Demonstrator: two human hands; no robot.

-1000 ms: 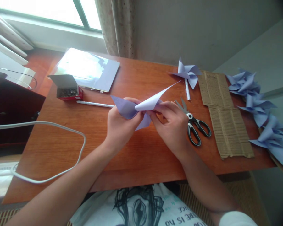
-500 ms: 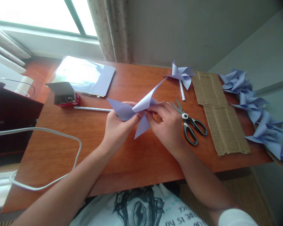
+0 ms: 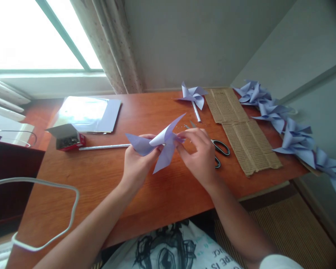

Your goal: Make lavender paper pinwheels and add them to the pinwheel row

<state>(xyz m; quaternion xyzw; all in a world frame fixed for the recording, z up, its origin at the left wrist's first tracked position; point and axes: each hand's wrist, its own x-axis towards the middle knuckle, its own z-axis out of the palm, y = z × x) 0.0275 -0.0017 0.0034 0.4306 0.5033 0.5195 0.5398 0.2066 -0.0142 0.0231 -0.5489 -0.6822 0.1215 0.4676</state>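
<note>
Item: paper pinwheel [image 3: 161, 148] | light, flimsy, creases easily | your left hand [image 3: 136, 164] and right hand [image 3: 199, 157]: grip pinching its centre | hold there.

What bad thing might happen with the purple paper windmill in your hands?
The folded flaps may spring open, since only the left hand and right hand pinch the paper pinwheel at its middle. The scissors lie right behind the right hand, so a careless move might bump their blades.

Open tabletop [image 3: 95, 179] leftward; scissors [image 3: 220, 145] just beside right hand [image 3: 198, 157]
</note>
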